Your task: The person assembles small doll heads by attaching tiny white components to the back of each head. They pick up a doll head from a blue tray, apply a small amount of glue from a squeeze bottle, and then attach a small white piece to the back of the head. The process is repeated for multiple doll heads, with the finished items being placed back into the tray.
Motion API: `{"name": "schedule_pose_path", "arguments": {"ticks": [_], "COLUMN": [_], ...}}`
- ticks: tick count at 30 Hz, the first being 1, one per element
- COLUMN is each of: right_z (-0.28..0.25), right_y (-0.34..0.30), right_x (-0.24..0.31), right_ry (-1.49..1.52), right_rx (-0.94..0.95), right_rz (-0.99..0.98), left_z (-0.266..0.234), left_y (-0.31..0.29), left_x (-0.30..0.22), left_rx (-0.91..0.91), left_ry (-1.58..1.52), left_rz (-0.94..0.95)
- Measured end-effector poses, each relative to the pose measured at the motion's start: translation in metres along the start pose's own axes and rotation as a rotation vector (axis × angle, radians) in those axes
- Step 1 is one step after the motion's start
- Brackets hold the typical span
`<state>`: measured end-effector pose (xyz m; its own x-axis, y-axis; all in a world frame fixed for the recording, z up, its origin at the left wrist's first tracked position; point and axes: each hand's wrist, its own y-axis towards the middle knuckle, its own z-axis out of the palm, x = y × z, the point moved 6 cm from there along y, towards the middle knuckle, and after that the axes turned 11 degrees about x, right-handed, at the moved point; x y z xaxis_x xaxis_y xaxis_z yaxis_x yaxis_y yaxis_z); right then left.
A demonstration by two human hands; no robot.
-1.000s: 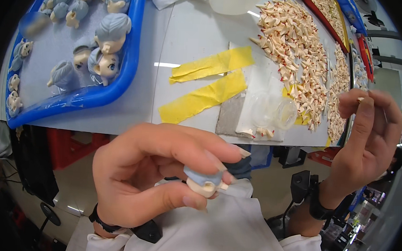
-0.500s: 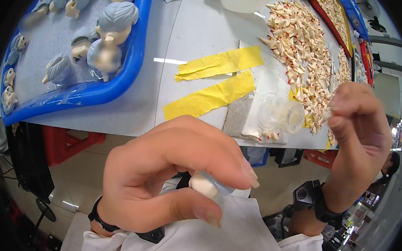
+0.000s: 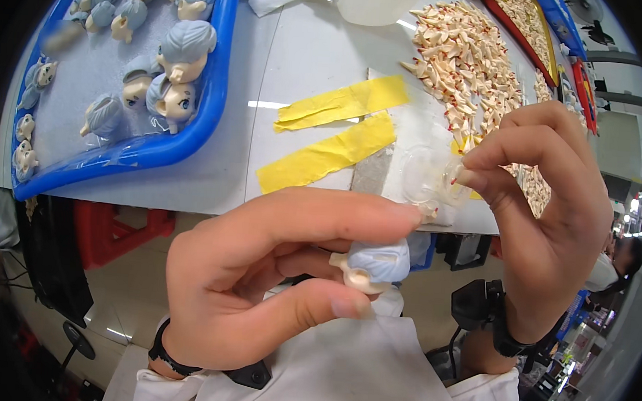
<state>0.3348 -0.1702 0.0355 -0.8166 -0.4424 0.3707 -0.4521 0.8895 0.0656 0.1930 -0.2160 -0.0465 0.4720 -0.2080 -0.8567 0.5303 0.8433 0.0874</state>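
Between the thumb and index finger of my left hand (image 3: pixel 258 270) is a small doll head (image 3: pixel 379 266) with pale blue-grey moulded hair, held above my lap and turned on its side. My right hand (image 3: pixel 551 170) pinches a tiny cream piece (image 3: pixel 456 181), with a red spot at its end, mostly hidden by the fingertips. Right at those fingertips stands a clear plastic cup (image 3: pixel 420 173) on a light board (image 3: pixel 372 176) at the table's near edge. A few red-tipped cream pieces (image 3: pixel 429 211) lie beside the cup.
At left, a blue tray (image 3: pixel 214 84) holds several similar doll heads (image 3: pixel 187 49). Two yellow tape strips (image 3: pixel 327 153) cross the middle of the white table. A large pile of red-tipped cream pieces (image 3: pixel 465 70) spreads at right, by a red tray (image 3: pixel 518 36).
My right hand has moved left to the clear cup with the tiny piece. My left hand has turned the doll head, so more of its hair shows.
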Motion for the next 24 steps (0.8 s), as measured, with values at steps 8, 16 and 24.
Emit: {"name": "schedule_pose_path", "arguments": {"ticks": [8,16,24], "right_z": [0.011,0.018,0.019], "right_y": [-0.034,-0.041,-0.035], "right_x": [0.006,0.015,0.010], "right_ry": [0.681,0.589,0.599], "right_rx": [0.050,-0.025,0.009], "right_rz": [-0.232,-0.238,-0.186], "left_z": [0.009,0.015,0.014], "left_y": [0.001,0.001,-0.002], "left_x": [-0.006,-0.015,-0.013], "left_rx": [-0.025,0.020,-0.050], "left_ry": [0.217,0.557,0.696], "left_rz": [0.118,0.245,0.298]}}
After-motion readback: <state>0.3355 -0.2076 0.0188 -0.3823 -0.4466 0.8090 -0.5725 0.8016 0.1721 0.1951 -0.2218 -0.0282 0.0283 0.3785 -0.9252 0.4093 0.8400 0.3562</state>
